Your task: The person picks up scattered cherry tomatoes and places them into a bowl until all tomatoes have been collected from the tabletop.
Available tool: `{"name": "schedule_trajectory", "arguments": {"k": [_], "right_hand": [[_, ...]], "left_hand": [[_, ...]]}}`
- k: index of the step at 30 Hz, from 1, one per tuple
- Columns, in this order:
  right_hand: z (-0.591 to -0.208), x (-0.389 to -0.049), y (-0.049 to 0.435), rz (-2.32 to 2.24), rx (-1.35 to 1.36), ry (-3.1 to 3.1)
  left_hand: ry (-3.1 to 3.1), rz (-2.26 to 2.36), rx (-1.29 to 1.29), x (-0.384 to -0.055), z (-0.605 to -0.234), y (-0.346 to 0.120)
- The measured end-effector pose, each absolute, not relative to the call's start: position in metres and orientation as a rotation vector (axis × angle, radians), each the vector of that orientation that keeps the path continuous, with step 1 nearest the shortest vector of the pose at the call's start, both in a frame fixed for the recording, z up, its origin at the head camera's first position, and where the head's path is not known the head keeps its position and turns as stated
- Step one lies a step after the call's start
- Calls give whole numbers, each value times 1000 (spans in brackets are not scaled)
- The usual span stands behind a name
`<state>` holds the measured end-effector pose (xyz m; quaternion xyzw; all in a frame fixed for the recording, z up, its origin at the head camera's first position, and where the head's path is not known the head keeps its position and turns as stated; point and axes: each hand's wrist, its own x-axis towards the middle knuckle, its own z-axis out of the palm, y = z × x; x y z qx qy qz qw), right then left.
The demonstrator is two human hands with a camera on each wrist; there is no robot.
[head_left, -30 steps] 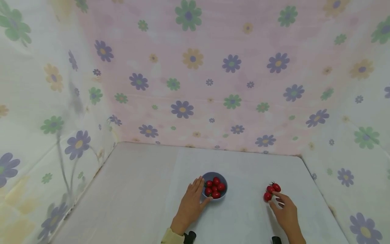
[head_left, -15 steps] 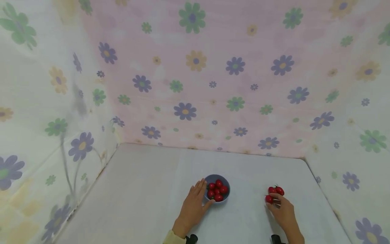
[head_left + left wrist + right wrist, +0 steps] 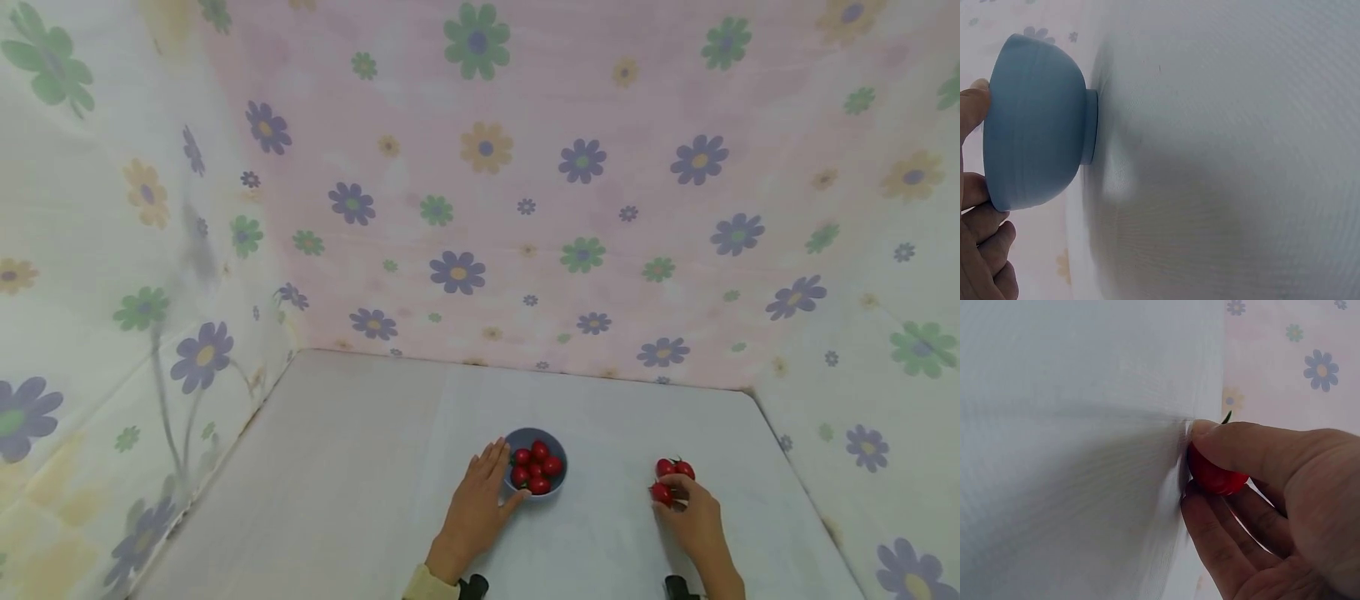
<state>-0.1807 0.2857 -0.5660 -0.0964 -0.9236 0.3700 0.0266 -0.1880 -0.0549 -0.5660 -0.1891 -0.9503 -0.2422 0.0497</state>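
Observation:
A blue bowl [image 3: 562, 483] of several cherry tomatoes [image 3: 536, 471] stands on the table. My left hand [image 3: 475, 504] holds it at the rim, fingers along its left side and thumb at the near edge. The left wrist view shows the bowl's outer wall [image 3: 1038, 125] between thumb and fingers. To the right, my right hand [image 3: 693, 517] pinches one red cherry tomato [image 3: 661, 492] between thumb and fingertips, close over the table. In the right wrist view, a green stem tip shows above that tomato [image 3: 1219, 478]. Two more tomatoes [image 3: 665, 467] lie just beyond the right fingers.
The white-covered table [image 3: 360, 450] extends to the left of the bowl and between the two hands. Flower-patterned cloth walls [image 3: 517, 333] enclose it at the back and on both sides.
My right thumb and fingers have closed on the nearest tomato and drawn it slightly toward me, apart from the other two. The left hand stays at the bowl; the head view has shifted slightly.

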Motion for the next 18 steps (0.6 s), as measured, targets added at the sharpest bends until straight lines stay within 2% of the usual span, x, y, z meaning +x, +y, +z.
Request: {"name": "schedule_trajectory", "arguments": {"k": [18], "right_hand": [[-567,-179,281,1181,-319,-2851]], "left_hand": [[-2898,-748,-576,-189,-566,-53]]}}
